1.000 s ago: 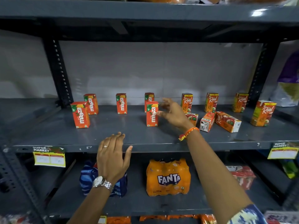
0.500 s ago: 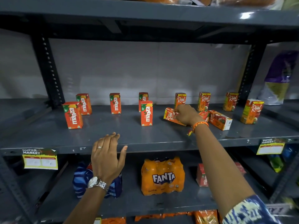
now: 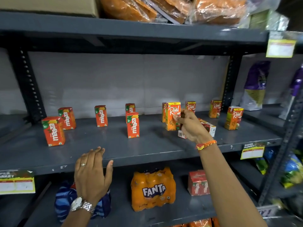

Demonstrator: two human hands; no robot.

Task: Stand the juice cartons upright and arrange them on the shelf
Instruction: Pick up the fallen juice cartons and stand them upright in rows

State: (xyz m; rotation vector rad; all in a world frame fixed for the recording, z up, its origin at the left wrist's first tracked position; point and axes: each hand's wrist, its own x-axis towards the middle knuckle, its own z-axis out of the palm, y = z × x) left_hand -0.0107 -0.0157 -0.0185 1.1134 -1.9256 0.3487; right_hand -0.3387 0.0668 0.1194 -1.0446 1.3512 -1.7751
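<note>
My right hand (image 3: 191, 126) grips an orange Real carton (image 3: 172, 116), held upright on the grey shelf (image 3: 101, 149) right of centre. Behind it another Real carton (image 3: 164, 112) stands partly hidden. Two fallen cartons lie behind my hand: one (image 3: 208, 126) on its side, one (image 3: 181, 134) showing only a white end. Three more Real cartons (image 3: 190, 106) (image 3: 215, 108) (image 3: 234, 117) stand upright to the right. Several red Maaza cartons (image 3: 53, 131) (image 3: 132, 125) stand upright on the left half. My left hand (image 3: 92, 172) rests open on the shelf's front edge, holding nothing.
Black uprights (image 3: 27, 86) (image 3: 229, 82) frame the bay. The shelf above holds wrapped orange packs (image 3: 129, 9) and a cardboard box. Below sit a Fanta multipack (image 3: 153, 189), a Maaza pack (image 3: 198, 182) and a blue bag (image 3: 65, 199). Purple-and-white bags (image 3: 255, 86) stand in the right bay.
My right hand went from open to gripping a fallen Real carton, then stood it upright on the shelf. The left hand stayed on the shelf edge. The camera tilted upward.
</note>
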